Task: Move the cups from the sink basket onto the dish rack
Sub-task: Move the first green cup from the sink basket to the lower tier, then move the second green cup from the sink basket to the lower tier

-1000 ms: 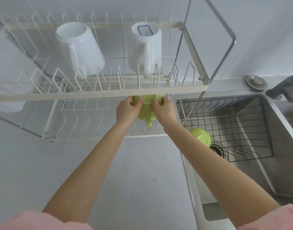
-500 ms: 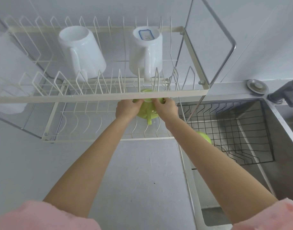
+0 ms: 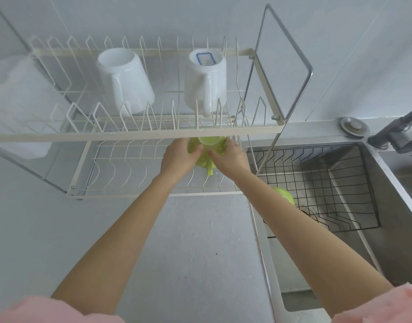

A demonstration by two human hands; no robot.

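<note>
My left hand and my right hand both grip a green cup, upside down with its handle pointing toward me, over the lower tier of the white dish rack, just under the upper tier's front bar. Two white mugs stand upside down on the upper tier. A second green cup lies upside down in the black wire sink basket, partly hidden by my right forearm.
The steel sink lies to the right with a dark faucet at its far corner and a round metal cap beside it. A grey countertop stretches below the rack. A blurred white object sits at the rack's left.
Both hands have held the green cup at the same spot on the lower tier; it sits slightly farther under the upper bar. The view has shifted a little.
</note>
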